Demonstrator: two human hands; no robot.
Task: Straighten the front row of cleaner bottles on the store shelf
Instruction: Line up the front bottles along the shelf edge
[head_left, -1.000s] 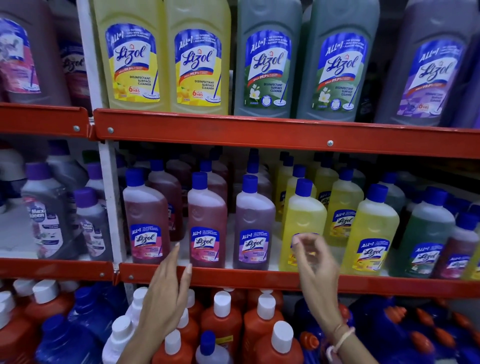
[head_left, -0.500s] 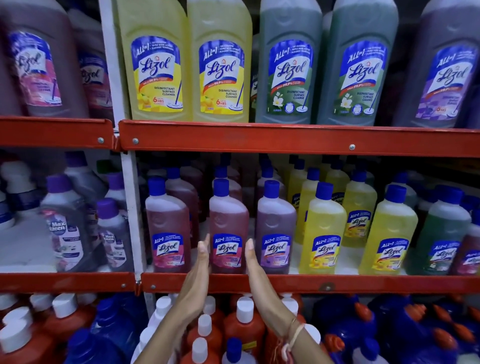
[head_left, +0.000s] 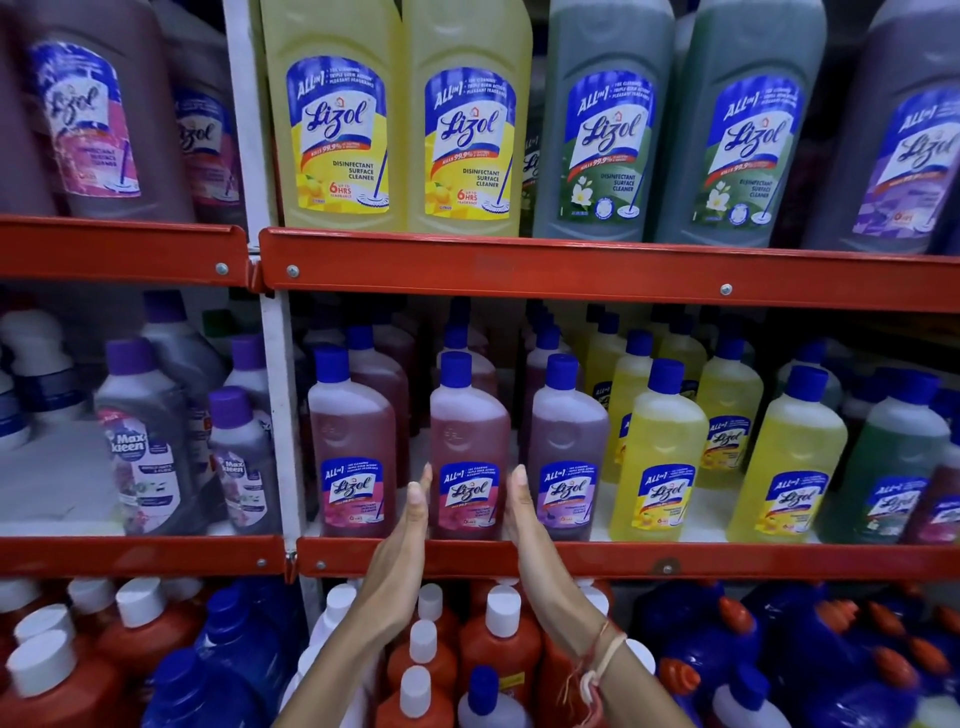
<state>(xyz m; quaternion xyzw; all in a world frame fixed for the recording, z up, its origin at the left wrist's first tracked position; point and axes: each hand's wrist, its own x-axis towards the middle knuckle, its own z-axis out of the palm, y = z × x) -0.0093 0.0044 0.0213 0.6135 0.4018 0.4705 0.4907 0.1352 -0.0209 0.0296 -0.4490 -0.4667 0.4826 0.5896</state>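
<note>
The front row on the middle shelf (head_left: 727, 560) holds small blue-capped Lizol bottles: a pink one (head_left: 356, 441), a second pink bottle (head_left: 467, 441), a purple one (head_left: 569, 447), two yellow ones (head_left: 657, 457) (head_left: 787, 467) and a green one (head_left: 893, 467). My left hand (head_left: 402, 540) lies flat against the left side of the second pink bottle. On its right side my right hand (head_left: 524, 525) does the same, fingers straight and together. The bottle stands upright between my palms, label facing me.
More bottles stand in rows behind the front one. Large Lizol bottles (head_left: 337, 130) fill the upper shelf. Orange and blue bottles with white caps (head_left: 501, 629) crowd the shelf below my wrists. A white upright post (head_left: 280, 415) separates a left bay holding Max Kleen bottles (head_left: 145, 447).
A second ago my hands were apart, the right one near a yellow bottle. Both have come together around the second pink bottle and stayed there for the last half second.
</note>
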